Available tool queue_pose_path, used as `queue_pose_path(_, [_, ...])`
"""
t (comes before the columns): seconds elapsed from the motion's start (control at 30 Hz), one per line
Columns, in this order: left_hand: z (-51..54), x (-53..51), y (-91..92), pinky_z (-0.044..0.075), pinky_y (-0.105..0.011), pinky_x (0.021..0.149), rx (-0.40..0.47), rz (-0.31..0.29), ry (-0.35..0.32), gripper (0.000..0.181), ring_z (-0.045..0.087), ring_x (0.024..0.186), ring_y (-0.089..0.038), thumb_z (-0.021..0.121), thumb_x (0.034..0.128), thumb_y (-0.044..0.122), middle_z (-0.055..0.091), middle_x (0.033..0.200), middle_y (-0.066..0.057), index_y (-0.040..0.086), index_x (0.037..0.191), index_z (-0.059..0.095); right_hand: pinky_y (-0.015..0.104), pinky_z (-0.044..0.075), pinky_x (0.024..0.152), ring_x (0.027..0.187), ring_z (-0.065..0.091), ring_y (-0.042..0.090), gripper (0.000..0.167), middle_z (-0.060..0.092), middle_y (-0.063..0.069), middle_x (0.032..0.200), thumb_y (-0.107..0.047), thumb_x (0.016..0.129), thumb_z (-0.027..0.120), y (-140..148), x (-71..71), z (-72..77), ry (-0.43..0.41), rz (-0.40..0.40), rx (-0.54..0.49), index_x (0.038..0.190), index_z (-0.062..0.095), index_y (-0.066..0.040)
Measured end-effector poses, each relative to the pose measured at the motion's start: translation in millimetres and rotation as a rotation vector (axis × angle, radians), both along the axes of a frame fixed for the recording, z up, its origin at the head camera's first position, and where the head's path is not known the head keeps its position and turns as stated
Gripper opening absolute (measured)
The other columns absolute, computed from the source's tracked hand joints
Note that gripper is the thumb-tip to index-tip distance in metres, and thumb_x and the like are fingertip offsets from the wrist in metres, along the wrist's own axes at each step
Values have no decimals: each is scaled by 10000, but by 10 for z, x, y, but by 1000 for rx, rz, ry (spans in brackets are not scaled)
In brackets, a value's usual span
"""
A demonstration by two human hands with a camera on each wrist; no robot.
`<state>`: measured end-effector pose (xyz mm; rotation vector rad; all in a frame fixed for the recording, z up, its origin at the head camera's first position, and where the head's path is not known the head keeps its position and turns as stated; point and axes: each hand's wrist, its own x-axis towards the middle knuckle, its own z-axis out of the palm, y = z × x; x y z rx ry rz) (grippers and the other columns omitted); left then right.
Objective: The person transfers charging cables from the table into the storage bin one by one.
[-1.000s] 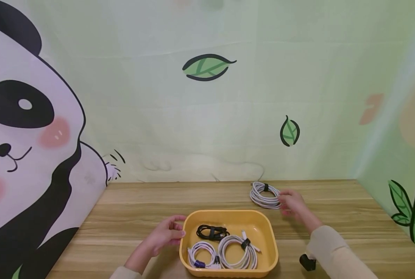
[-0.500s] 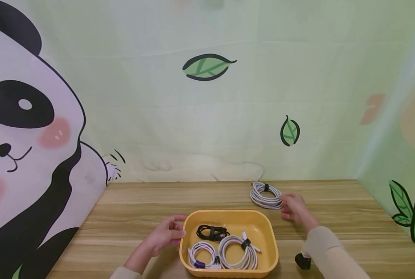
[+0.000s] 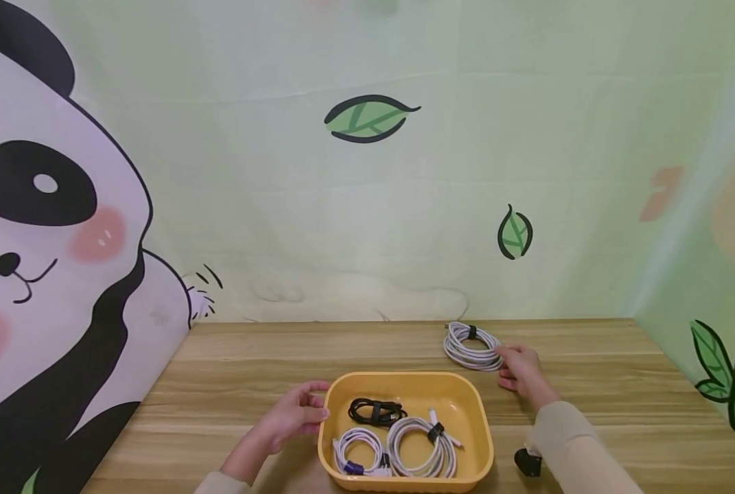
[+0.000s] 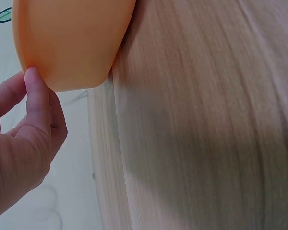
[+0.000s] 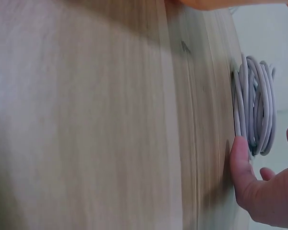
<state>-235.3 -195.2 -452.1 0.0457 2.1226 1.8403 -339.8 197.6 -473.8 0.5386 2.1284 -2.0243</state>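
My left hand [image 3: 294, 416] holds the left rim of a yellow plastic bin [image 3: 486, 439]. In the left wrist view the thumb [image 4: 33, 81] lies against the bin's outer wall. Inside are a black coiled cable [image 3: 362, 403], a white coiled cable with a blue plug [image 3: 342, 439] and a larger whitish coiled cable [image 3: 398, 461] with a black strap. My right hand [image 3: 523, 370] is at the right edge of a grey coiled cable [image 3: 466, 358] with a black tie. A fingertip [image 5: 240, 143] touches the coil's side; another finger stands apart from it.
The wooden table [image 3: 268, 350] carries the bin at the front and the grey coil near its back edge. Behind it hangs a pale green printed backdrop [image 3: 281, 206]. A small black object [image 3: 528, 463] shows beside the right sleeve.
The right hand and forearm have shifted slightly, the sleeve moving left. The grey coil has stayed nearly in place. The left hand and the bin look the same.
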Motion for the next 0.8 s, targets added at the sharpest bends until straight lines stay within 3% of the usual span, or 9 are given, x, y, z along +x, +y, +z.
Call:
queue_pose_path(0.17, [9,-3,2,485,-237,644,-7,4,-6,504,497,744,-127,562,795,-16,461,872,-53,-38,1260,369,288,497,494,549,431,112,608,409,15,709,-348,787,614,-22,-57,-77,15,-46,36,1176,336,29])
queue_pose_path(0.3, [4,-5,3,487,-234,638,-10,7,-8,501,498,741,-125,562,795,-16,460,869,-49,-36,1259,371,285,490,502,580,422,121,651,410,31,743,-348,795,573,-97,-22,-9,3,-75,122,1238,291,37])
queue_pose_path(0.53, [-2,-9,-3,484,-225,624,-1,7,-11,509,501,720,-119,566,790,-21,460,860,-44,-35,1258,367,281,492,470,551,444,135,565,413,83,792,-387,809,560,-205,21,87,-12,-91,291,1135,380,38])
queue_pose_path(0.67, [2,-6,0,483,-223,622,3,5,-13,507,501,713,-116,562,790,-23,458,859,-42,-34,1258,367,253,474,434,469,437,111,499,416,77,738,-395,796,567,-229,-1,92,-21,-98,398,1028,455,32])
queue_pose_path(0.8, [4,-6,0,481,-216,615,5,7,-15,497,500,710,-112,556,795,-28,456,856,-38,-33,1255,368,236,467,430,479,438,110,433,420,65,710,-360,776,594,-257,-8,105,-35,-108,439,947,473,19])
